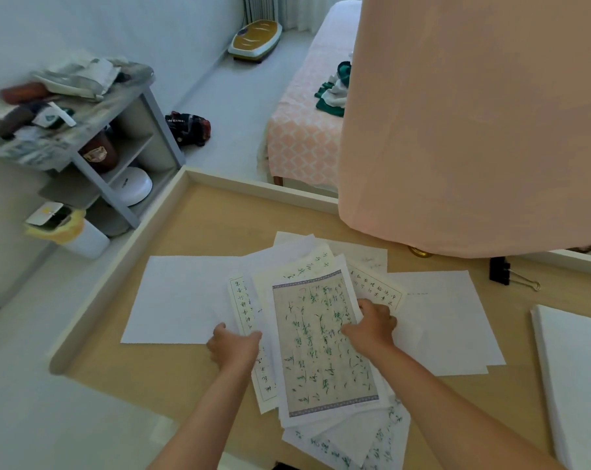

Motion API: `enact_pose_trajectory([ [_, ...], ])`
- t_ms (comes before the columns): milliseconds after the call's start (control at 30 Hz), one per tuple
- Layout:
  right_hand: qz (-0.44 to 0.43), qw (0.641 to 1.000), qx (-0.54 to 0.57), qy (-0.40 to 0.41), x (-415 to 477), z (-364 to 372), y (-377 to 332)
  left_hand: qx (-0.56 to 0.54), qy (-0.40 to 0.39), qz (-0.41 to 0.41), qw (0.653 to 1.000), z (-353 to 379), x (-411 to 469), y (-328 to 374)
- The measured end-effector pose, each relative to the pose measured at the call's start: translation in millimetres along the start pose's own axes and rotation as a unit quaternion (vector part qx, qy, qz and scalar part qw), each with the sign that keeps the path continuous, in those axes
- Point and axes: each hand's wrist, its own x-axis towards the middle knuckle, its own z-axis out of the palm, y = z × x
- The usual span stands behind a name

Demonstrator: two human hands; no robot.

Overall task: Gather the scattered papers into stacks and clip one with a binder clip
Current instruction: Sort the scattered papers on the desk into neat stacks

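The worktop (199, 228) is pale, matt wood with a smooth lighter rim. The papers (324, 337) are thin matt paper, some inked green. The binder clip (500, 271) has a black body and shiny gold-toned metal handles; the cloth (474, 130) is matt pink.

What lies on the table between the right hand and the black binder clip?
In the head view, a blank white sheet lies between the right hand and the binder clip, then a strip of bare table.

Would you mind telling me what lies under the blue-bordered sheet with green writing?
Under the blue-bordered sheet lie more overlapping papers: a cream sheet pokes out at its left, and white written sheets show below. How many it covers cannot be seen.
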Motion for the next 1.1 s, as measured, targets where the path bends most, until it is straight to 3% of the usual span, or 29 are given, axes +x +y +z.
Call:
enact_pose_trajectory([
  [133,-0.041,0.996,-0.069,-0.032,-8.9,10.3,-13.1,-0.113,-0.081,-0.05,0.989,-1.8,-1.8,8.8],
  [333,-0.054,0.993,0.085,-0.064,-6.8,7.0,-15.7,-0.056,-0.12,0.05,0.99,-17.9,1.8,-0.5],
  [467,-0.083,0.99,0.037,-0.105,-8.2,4.6,-12.2,-0.079,-0.224,0.0,0.971,-30.9,10.9,-12.3],
  [533,-0.106,0.983,0.035,-0.146,-11.3,8.6,-9.2,-0.113,-0.22,-0.006,0.969,-28.2,9.9,-13.3],
  [667,-0.125,0.969,0.012,-0.212,-22.5,13.6,-11.8,-0.117,-0.131,0.003,0.984,-18.3,1.7,-7.7],
  [767,-0.124,0.99,-0.023,-0.065,-28.2,9.3,-0.5,-0.097,-0.141,0.026,0.985,-28.0,5.8,-2.6],
  [867,-0.018,0.998,-0.016,0.051,-33.8,-6.4,21.8,-0.096,-0.202,0.059,0.973,-49.5,16.4,4.2],
  [967,0.07,0.994,-0.04,0.073,-36.1,-21.9,44.5,-0.112,-0.256,0.086,0.956,-63.0,30.0,13.4],
  [1033,0.044,0.994,-0.084,0.045,-32.2,-30.7,54.1,-0.106,-0.27,0.071,0.954,-55.7,35.9,16.8],
  [1100,-0.014,0.99,-0.139,0.012,-23.8,-39.1,56.2,-0.068,-0.231,0.047,0.969,-38.6,34.1,14.1],
])
